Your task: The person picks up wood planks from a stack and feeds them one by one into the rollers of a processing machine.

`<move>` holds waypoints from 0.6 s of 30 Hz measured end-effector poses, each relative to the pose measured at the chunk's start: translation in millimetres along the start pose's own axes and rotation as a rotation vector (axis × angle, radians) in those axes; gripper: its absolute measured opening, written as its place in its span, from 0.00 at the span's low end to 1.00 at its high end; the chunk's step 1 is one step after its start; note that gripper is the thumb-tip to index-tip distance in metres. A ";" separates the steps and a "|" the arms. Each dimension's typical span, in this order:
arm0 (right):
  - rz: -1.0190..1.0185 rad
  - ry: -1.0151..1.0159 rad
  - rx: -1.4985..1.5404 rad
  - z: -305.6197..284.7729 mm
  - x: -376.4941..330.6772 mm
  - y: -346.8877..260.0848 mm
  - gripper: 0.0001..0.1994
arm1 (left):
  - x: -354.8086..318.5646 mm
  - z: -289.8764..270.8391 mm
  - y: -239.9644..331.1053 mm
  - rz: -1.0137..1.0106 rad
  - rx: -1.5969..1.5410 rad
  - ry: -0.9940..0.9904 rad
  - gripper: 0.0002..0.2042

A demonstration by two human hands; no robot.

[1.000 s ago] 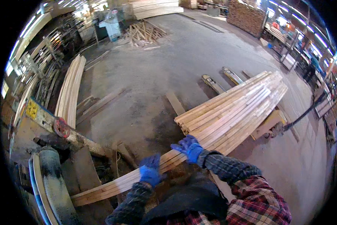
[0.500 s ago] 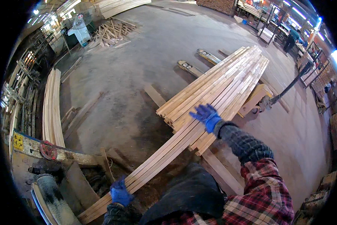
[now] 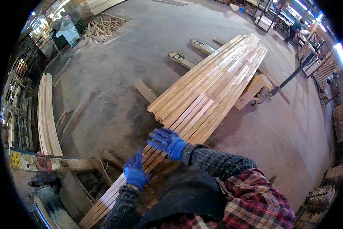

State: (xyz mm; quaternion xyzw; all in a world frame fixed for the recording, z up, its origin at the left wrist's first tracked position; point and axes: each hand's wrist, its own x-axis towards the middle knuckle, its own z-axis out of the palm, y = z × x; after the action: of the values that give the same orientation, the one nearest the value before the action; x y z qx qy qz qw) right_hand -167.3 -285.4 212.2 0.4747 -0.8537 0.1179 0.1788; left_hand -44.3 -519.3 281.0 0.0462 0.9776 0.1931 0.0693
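Long, narrow wooden strips [image 3: 109,194] run from the lower left, beside a machine, up to a stack of similar strips [image 3: 213,82]. My left hand [image 3: 136,171], in a blue glove, rests at the left edge of these strips with its fingers stretched out. Just above it, my blue-gloved right hand [image 3: 167,143] lies across them near the stack's close end, fingers extended and pointing left. Neither hand appears wrapped round a strip. Both palms are hidden.
A yellow pallet jack [image 3: 251,91] stands under the stack, its forks [image 3: 182,60] showing beyond. At lower left is a machine with a roller [image 3: 55,206] and a red handwheel [image 3: 44,162]. More boards [image 3: 48,114] lie left. A person [image 3: 294,30] works far right.
My right hand has come down off the stack toward my left hand. My left hand has moved up along the strips, and its fingers have straightened. The view has shifted slightly.
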 end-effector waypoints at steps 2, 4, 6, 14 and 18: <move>-0.026 -0.122 0.197 -46.1 9.1 -10.1 0.38 | 31.7 20.4 16.4 0.013 -0.028 -0.011 0.55; 0.141 0.128 0.304 -74.9 -6.7 3.1 0.34 | 45.5 27.9 30.4 0.014 -0.099 -0.048 0.55; 0.302 0.325 0.323 -87.3 -38.5 33.7 0.34 | 52.3 18.7 49.7 0.030 -0.082 -0.089 0.55; 1.194 0.298 0.315 -51.8 -205.9 134.1 0.39 | 57.0 1.7 75.1 -0.034 0.037 -0.197 0.54; 1.343 0.217 0.501 -30.5 -234.9 144.8 0.38 | 16.2 -29.2 26.7 -0.111 -0.031 -0.179 0.52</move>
State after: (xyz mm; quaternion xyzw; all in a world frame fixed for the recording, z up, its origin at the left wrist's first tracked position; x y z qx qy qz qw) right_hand -170.9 -18.1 137.3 -0.1396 -0.8859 0.4407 0.0373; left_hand -63.1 -503.7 316.0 0.0082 0.9656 0.1989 0.1675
